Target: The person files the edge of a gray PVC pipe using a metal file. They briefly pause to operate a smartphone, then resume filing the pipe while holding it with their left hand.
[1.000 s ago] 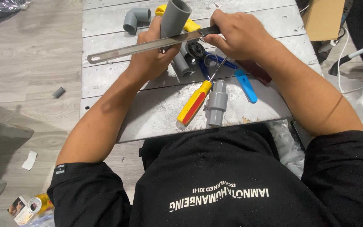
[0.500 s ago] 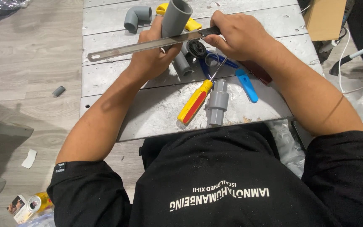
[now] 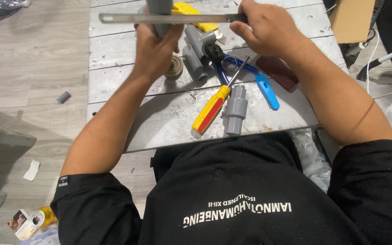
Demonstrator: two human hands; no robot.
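Above the desk [image 3: 159, 122], the left hand [image 3: 157, 50] wraps a grey pipe [image 3: 159, 7] — rigid, light, likely slippery — while the right hand's [image 3: 268, 29] grip pinches a stiff metal ruler [image 3: 169, 18] laid across it.

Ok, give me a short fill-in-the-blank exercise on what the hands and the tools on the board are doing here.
1. The left hand grips a ____ plastic pipe.
2. The right hand holds one end of a long flat ____ blade, laid across the pipe.
3. The screwdriver on the board has a yellow and ____ handle.
4. Right beside the screwdriver handle lies a grey pipe ____.

Missing words: grey; metal; red; fitting
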